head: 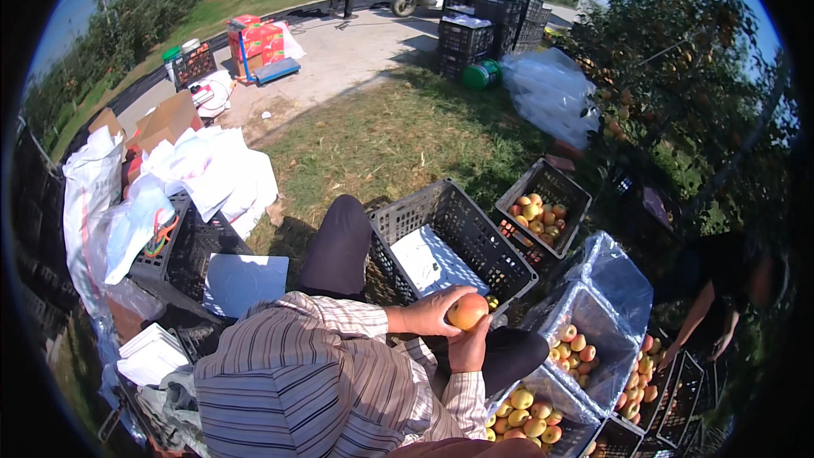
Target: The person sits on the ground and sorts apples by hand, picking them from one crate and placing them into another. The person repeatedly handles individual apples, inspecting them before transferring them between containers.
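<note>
A red and yellow apple is held between both hands over my lap. My left hand grips it from the left side, and my right hand holds it from below. Just beyond them stands a black plastic crate with a white sheet on its bottom. One small yellowish fruit shows at its near corner, beside my hands. To the right, a plastic-lined crate holds several apples, and more apples lie in a lined crate below it.
A smaller black crate of apples stands beyond on the right. At far right a co-worker's arms reach to apple crates. White sheets and a white board lie left. Stacked crates and a blue platform scale stand farther off.
</note>
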### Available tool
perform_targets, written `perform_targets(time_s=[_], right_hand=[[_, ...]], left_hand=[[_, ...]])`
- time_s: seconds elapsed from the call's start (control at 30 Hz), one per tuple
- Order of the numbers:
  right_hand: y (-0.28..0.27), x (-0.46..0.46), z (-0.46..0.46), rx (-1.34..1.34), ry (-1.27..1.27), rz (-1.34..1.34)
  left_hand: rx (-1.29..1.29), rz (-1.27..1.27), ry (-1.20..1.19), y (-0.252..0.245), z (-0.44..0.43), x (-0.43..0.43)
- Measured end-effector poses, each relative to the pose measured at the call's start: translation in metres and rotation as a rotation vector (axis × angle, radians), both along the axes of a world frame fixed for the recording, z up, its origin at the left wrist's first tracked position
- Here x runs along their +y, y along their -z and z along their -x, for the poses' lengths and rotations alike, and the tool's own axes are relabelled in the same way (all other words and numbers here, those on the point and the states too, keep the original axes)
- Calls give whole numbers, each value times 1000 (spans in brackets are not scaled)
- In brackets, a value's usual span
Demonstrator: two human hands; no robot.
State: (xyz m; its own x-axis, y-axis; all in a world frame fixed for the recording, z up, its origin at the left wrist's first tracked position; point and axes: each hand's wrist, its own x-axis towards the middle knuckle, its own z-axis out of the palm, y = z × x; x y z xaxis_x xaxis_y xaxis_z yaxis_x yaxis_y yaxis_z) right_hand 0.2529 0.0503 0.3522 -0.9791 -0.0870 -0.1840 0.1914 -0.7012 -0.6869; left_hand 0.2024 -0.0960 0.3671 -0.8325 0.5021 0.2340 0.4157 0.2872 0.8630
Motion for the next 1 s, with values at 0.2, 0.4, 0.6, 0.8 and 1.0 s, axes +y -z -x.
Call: perform_targets(time_s=[0.2,0.4,0.6,0.8,1.0], right_hand=[[-7,6,0,6,58,-305],[-14,3,2,17,42,-282],[-11,0,-1,73,27,-390],[-6,4,2,68,-11,-369],[-2,11,6,21,-3,-421]], left_hand=[[143,32,-19,-8,7,-13],[141,2,-23,-19,9,-19],[-31,-80,-37,-18,14,-29],[35,-107,-119,-26,28,-39],[214,35,-184,-46,33,-37]])
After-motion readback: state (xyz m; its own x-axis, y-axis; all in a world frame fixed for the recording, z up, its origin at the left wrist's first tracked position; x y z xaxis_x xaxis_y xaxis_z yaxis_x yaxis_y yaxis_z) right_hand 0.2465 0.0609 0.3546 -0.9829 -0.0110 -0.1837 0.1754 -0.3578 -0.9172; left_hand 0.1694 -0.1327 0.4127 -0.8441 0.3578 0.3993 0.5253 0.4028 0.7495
